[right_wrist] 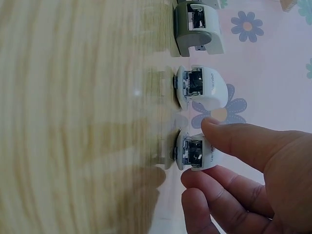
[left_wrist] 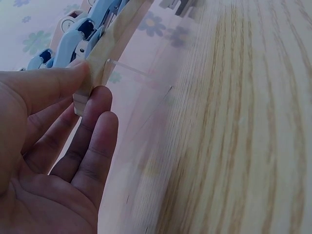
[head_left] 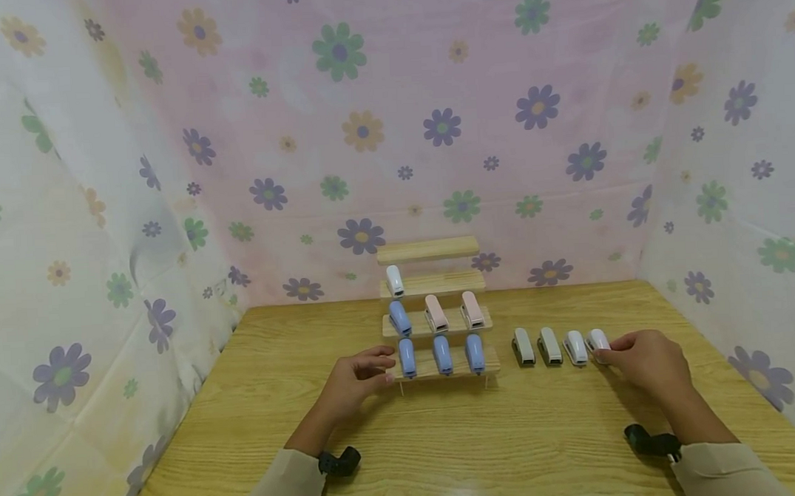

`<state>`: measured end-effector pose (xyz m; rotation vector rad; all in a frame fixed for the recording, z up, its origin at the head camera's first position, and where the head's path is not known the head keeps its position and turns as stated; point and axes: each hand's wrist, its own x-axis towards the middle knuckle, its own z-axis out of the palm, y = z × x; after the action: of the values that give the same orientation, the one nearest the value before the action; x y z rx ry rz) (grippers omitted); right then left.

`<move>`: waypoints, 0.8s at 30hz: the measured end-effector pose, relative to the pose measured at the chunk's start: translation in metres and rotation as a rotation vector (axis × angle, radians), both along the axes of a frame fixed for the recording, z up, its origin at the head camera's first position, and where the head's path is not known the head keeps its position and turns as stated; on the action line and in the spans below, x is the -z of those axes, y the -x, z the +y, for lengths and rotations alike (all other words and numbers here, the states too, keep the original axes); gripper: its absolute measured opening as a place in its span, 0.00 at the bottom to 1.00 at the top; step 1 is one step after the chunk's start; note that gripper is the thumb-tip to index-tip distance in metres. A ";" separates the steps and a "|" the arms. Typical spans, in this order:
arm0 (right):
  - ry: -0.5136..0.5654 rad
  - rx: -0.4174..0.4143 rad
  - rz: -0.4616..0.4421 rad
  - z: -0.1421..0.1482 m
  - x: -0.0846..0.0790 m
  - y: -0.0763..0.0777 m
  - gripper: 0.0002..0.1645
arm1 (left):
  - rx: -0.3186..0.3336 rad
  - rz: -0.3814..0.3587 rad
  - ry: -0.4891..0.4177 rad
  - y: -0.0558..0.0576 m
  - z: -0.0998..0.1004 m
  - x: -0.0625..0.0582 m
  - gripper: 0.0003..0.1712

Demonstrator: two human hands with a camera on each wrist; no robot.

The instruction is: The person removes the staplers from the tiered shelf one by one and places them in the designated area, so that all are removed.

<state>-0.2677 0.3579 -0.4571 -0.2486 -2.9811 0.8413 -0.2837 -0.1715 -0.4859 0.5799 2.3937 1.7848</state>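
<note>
My left hand [head_left: 352, 387] holds the left end of the lowest board of a stepped wooden rack [head_left: 432, 284], thumb on one side and fingers on the other. Three blue staplers [head_left: 442, 355] stand on that board. The tier above bears another blue stapler [head_left: 399, 318] and two pink staplers [head_left: 435, 313]; a white stapler [head_left: 395, 281] sits higher up, at the left. With thumb and fingers, my right hand [head_left: 652, 363] pinches the rightmost white stapler [right_wrist: 207, 152] of a row on the table. Beside it is a second white stapler [right_wrist: 214, 87].
Two grey-and-white staplers [head_left: 524, 347] continue the row, between the rack and the white ones. The rack's top board [head_left: 428, 249] bears nothing. Flowered cloth [head_left: 391, 93] hangs behind the wood-grain table [head_left: 486, 444] and along both sides.
</note>
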 end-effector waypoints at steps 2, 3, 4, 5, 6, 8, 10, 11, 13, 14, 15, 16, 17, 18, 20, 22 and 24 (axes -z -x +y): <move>-0.001 0.000 -0.002 0.000 0.000 0.000 0.35 | 0.001 0.001 -0.001 0.000 0.000 0.000 0.17; -0.001 0.000 -0.004 0.000 0.000 0.001 0.36 | 0.000 0.002 -0.001 0.000 0.000 0.001 0.17; -0.002 -0.001 -0.003 0.000 0.000 0.000 0.36 | 0.000 0.003 -0.001 0.000 0.000 0.001 0.17; -0.003 -0.002 -0.003 0.000 0.000 0.000 0.37 | 0.001 0.004 -0.001 0.001 0.000 0.001 0.17; -0.004 -0.002 -0.002 0.000 0.000 0.000 0.37 | 0.001 0.005 -0.001 0.001 0.000 0.001 0.16; -0.003 -0.004 0.000 0.000 -0.001 0.000 0.39 | 0.002 0.009 0.001 0.001 0.000 0.001 0.16; -0.004 -0.008 0.008 -0.001 0.000 -0.001 0.41 | 0.003 0.012 0.001 0.001 -0.001 0.002 0.16; -0.006 -0.012 0.013 -0.001 -0.001 -0.001 0.42 | 0.002 0.011 0.000 0.001 -0.001 0.001 0.16; -0.005 -0.017 0.024 -0.001 -0.001 -0.001 0.44 | -0.001 0.007 -0.005 0.001 -0.001 0.001 0.16; -0.005 -0.019 0.031 -0.002 -0.002 -0.001 0.44 | -0.002 0.006 -0.007 0.000 0.000 0.001 0.16; -0.006 -0.021 0.036 -0.002 -0.003 -0.001 0.44 | -0.002 0.004 -0.011 0.000 0.000 0.001 0.16; -0.007 -0.022 0.041 -0.003 -0.004 -0.001 0.45 | -0.002 0.002 -0.013 0.000 0.000 0.001 0.16; -0.006 -0.021 0.043 -0.003 -0.006 -0.002 0.45 | -0.001 0.002 -0.012 -0.001 0.000 0.000 0.16; -0.005 -0.018 0.044 -0.004 -0.007 -0.003 0.46 | 0.001 0.003 -0.011 -0.001 0.000 0.000 0.16; -0.004 -0.013 0.049 -0.006 -0.010 -0.003 0.46 | 0.003 0.005 -0.004 -0.001 0.000 0.000 0.16; -0.003 -0.007 0.056 -0.008 -0.012 -0.003 0.46 | 0.002 0.006 0.001 0.000 0.000 0.001 0.16; -0.005 -0.005 0.072 -0.010 -0.015 -0.002 0.47 | -0.003 0.006 0.002 0.000 0.000 0.001 0.16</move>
<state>-0.2661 0.3482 -0.4422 -0.2059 -2.9176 0.8253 -0.2835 -0.1714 -0.4868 0.5827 2.4012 1.7843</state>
